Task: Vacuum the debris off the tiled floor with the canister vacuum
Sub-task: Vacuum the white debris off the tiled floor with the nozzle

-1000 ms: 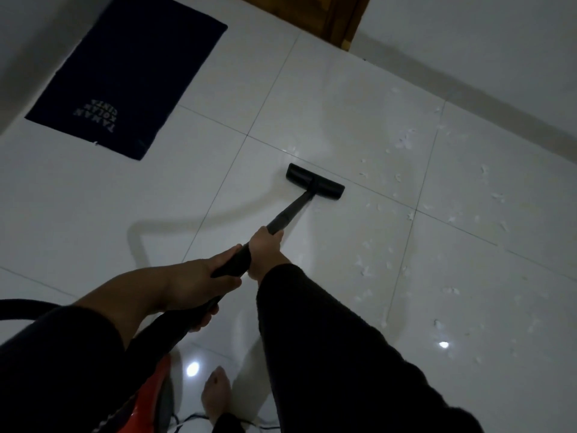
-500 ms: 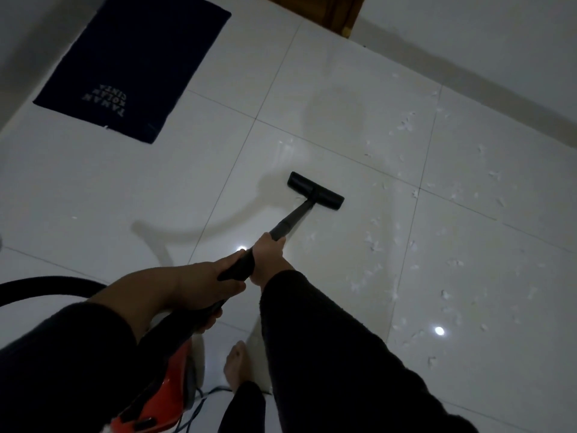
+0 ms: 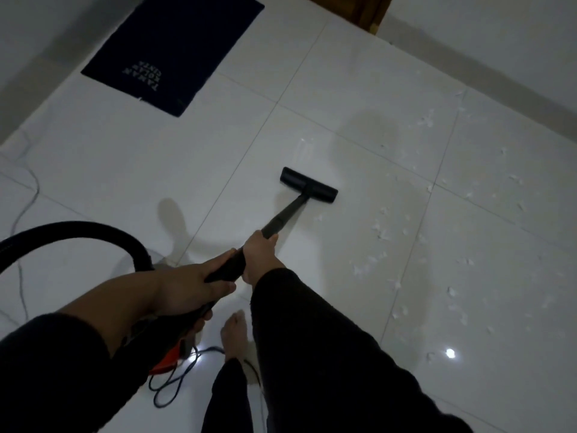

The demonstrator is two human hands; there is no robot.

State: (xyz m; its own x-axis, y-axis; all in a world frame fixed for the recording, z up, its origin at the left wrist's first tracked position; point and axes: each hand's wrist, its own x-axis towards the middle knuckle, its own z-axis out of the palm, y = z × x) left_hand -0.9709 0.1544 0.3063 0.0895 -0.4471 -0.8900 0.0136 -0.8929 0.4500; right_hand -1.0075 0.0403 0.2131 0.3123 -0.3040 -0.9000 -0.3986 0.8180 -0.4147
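- On the white tiled floor (image 3: 131,157) ahead of you, the black floor nozzle (image 3: 308,185) lies flat, sitting on one tile just right of a grout line.
- Your right hand (image 3: 260,256) wraps its fingers round the black wand (image 3: 283,217), gripping it at the forward position, with the dark sleeve (image 3: 327,345) running back toward you.
- Your left hand (image 3: 187,289) grips the same wand just behind the right one, thumb on top; the two hands nearly touch.
- From your left hand the black hose (image 3: 78,231) arches up and away to the left edge of the view.
- Below your left forearm you can see part of the red canister (image 3: 167,359) of the vacuum, mostly hidden by your arm; a dark power cord (image 3: 175,385) loops on the floor beside it.
- Your bare foot (image 3: 234,334) stands on the tile between the canister and your right arm.
- White scraps of debris (image 3: 382,232) lie scattered to the right of the nozzle, across several tiles, reaching toward the far wall (image 3: 499,35).
- A navy doormat (image 3: 175,48) with pale lettering lies at the far left, well apart from the nozzle.
- A thin grey cable (image 3: 26,201) trails along the floor at the left edge.
- A brown wooden door frame (image 3: 371,10) shows at the top, beside the wall.
- A small bright light reflection (image 3: 450,353) glints on the tile at lower right.
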